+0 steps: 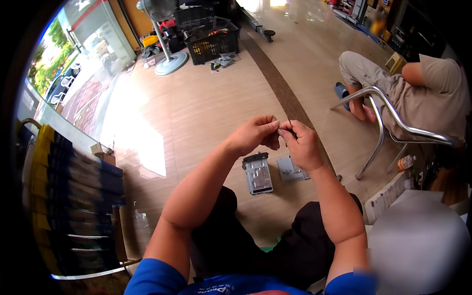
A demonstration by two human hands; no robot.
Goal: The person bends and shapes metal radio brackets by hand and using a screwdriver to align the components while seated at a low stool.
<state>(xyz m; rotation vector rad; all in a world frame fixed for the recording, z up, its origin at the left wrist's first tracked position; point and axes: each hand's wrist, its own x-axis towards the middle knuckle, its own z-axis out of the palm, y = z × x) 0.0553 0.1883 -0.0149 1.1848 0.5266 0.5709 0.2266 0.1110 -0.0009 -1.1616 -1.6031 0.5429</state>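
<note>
My left hand [256, 132] and my right hand [304, 146] meet in front of me above the floor, fingertips pinched together. Between them is something small that I cannot make out. A thin dark stick-like piece [290, 125] pokes up by the fingers of my right hand; its kind does not show. Below my hands, a silver metal box with a dark front edge [259, 176], like a car stereo unit, lies on the floor. To its right rests a flat metal plate [289, 170], partly hidden behind my right hand and wrist.
A seated person [418, 93] is at the right, with a metal-framed chair [381, 98] beside them. Far off stand a fan [171, 63] and a black crate [212, 48]. Blue and yellow boxes [78, 196] are stacked on my left. A blurred pale round shape [418, 241] is near my right elbow.
</note>
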